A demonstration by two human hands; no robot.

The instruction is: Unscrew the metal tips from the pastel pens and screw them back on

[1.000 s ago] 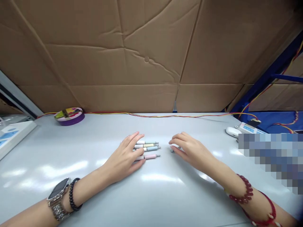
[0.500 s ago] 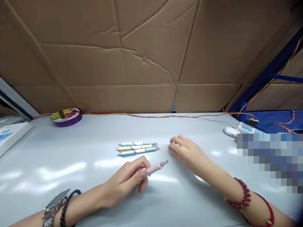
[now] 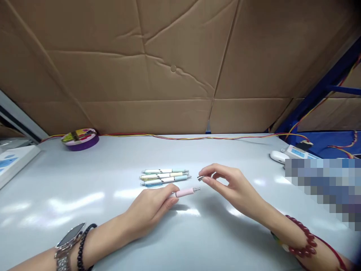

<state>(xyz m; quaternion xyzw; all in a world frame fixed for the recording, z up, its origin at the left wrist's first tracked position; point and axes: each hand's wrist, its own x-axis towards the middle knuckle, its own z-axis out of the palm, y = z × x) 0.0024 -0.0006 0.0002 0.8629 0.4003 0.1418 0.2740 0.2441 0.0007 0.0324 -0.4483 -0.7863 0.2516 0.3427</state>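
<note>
Between the thumb and fingers of my left hand (image 3: 153, 207) is a pink pen (image 3: 184, 192). Its bare tip, with a spring showing, points right. My right hand (image 3: 228, 182) pinches a small silver pen tip cone (image 3: 200, 178), a short way up and right of the pen's end; the two parts are apart. Just beyond my left hand, several pens lie side by side on the table: a green and white pen (image 3: 160, 171), a yellow and white pen (image 3: 159, 175) and a blue and white pen (image 3: 160, 181).
A round purple box (image 3: 81, 145) stands at the back left of the grey table (image 3: 126, 158). Red and yellow wires (image 3: 175, 138) run along the back edge before a cardboard wall (image 3: 113, 82). At the right are a white rounded case (image 3: 278, 156) and a power strip (image 3: 299, 152).
My right hand has lifted from the table with the silver cone in its pinch. My left hand has turned over somewhat, bringing the pink pen closer to level.
</note>
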